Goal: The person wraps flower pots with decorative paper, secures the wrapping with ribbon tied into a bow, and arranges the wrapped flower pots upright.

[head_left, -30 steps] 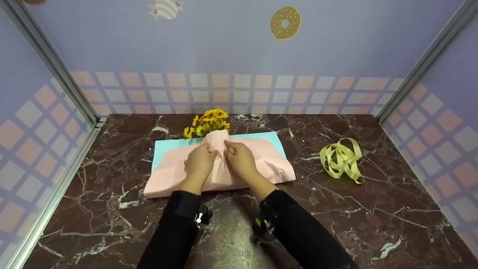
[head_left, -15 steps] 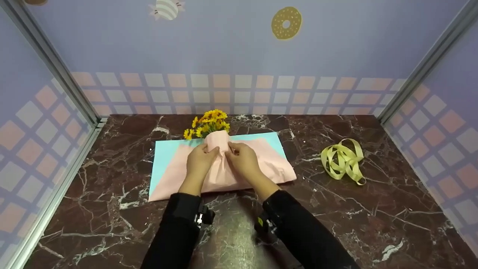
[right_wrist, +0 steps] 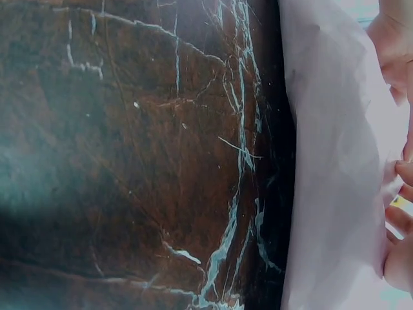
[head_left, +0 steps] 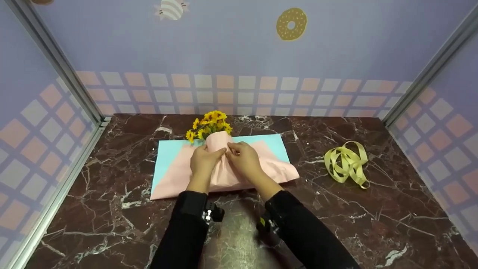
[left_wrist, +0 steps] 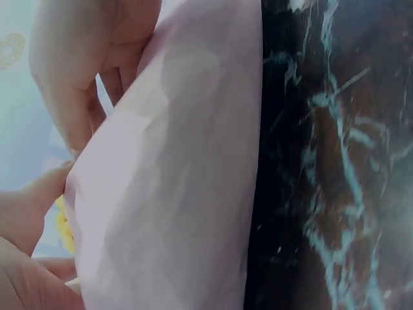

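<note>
Head view: left hand [head_left: 205,160] and right hand [head_left: 245,160] are pinching pink paper [head_left: 175,177] between thumbs and fingers, holding pleats just below yellow flowers [head_left: 211,124]; the sheet is lying over blue paper [head_left: 164,154]. A slackening pinch could be letting the pleats spring open; hard tugging could be tearing them. Yellow ribbon [head_left: 351,163] is resting apart on a marbled counter [head_left: 123,164]; lilac, checkered walls [head_left: 231,45] are enclosing it. Left wrist view: fingertips [left_wrist: 55,181] are meeting the paper's edge. Right wrist view: creased paper is bulging above the counter.
</note>
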A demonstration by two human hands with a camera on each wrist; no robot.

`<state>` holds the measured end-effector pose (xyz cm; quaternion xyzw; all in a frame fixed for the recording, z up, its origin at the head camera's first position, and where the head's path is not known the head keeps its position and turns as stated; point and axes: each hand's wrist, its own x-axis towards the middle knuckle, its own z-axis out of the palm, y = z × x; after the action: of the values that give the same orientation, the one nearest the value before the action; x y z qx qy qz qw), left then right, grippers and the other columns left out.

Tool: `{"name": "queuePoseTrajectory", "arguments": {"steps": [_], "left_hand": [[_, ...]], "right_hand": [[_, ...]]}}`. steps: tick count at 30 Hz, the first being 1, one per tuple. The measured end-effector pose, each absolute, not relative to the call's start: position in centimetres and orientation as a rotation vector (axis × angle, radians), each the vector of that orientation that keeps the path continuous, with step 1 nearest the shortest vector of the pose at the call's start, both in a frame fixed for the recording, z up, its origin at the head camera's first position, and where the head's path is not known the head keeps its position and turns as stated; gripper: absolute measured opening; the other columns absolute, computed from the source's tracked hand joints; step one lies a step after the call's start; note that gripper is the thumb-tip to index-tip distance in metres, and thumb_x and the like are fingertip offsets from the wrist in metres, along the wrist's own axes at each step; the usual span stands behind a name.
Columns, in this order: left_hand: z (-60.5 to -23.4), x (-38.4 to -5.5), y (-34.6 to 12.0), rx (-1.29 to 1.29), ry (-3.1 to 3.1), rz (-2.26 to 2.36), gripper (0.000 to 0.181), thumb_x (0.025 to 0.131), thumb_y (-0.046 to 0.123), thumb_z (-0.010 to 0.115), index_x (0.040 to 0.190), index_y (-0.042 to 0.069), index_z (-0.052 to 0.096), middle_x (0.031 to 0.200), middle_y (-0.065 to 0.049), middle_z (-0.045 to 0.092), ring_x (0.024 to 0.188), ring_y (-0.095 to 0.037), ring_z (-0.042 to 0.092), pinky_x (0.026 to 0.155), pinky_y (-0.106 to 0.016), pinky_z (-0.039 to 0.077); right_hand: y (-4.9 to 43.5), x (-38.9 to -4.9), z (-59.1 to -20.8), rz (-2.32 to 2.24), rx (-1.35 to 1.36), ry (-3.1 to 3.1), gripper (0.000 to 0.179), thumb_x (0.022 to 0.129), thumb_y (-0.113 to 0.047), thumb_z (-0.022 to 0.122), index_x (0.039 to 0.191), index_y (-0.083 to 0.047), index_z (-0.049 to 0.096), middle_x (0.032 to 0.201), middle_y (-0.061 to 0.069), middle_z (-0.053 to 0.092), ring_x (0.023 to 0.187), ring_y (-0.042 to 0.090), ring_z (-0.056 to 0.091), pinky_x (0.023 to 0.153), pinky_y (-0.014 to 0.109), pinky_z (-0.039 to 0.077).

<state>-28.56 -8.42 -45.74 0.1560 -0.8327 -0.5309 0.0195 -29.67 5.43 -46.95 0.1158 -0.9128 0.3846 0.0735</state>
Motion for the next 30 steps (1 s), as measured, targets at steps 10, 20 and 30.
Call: {"name": "queuePoseTrajectory", "arguments": {"steps": [10,20,30], "left_hand": [[-46.7,-28.2,-4.3,0.497,-2.521,-1.738,0.062,0.079,0.036,0.079,0.126,-0.001,0.062,0.123,-0.018,0.063,0.108,-0.033,0.06,0.093,-0.042,0.047],[-47.0,-28.0,0.4,0.481,-2.548,-1.68,0.066,0.076,0.041,0.08,0.125,0.001,0.063,0.118,-0.015,0.066,0.102,-0.032,0.062,0.09,-0.042,0.048],[-46.5,-27.6,3.3,0.322,-2.646,-1.714,0.056,0.089,0.044,0.066,0.135,0.012,0.059,0.128,-0.009,0.062,0.112,-0.028,0.059,0.091,-0.045,0.047]], "right_hand": [[9.2,-28.8,-47.4,1.113,0.326,-2.708,0.033,0.093,-0.014,0.067,0.125,-0.004,0.066,0.115,0.014,0.065,0.097,0.027,0.062,0.087,0.039,0.051],[14.1,-28.3,-47.1,1.103,0.298,-2.698,0.032,0.092,-0.012,0.068,0.123,-0.003,0.067,0.112,0.014,0.066,0.096,0.028,0.062,0.087,0.04,0.05],[17.7,-27.5,-47.2,1.3,0.082,-2.666,0.037,0.093,-0.016,0.065,0.126,0.0,0.063,0.125,0.019,0.061,0.107,0.031,0.062,0.092,0.038,0.051]]}}
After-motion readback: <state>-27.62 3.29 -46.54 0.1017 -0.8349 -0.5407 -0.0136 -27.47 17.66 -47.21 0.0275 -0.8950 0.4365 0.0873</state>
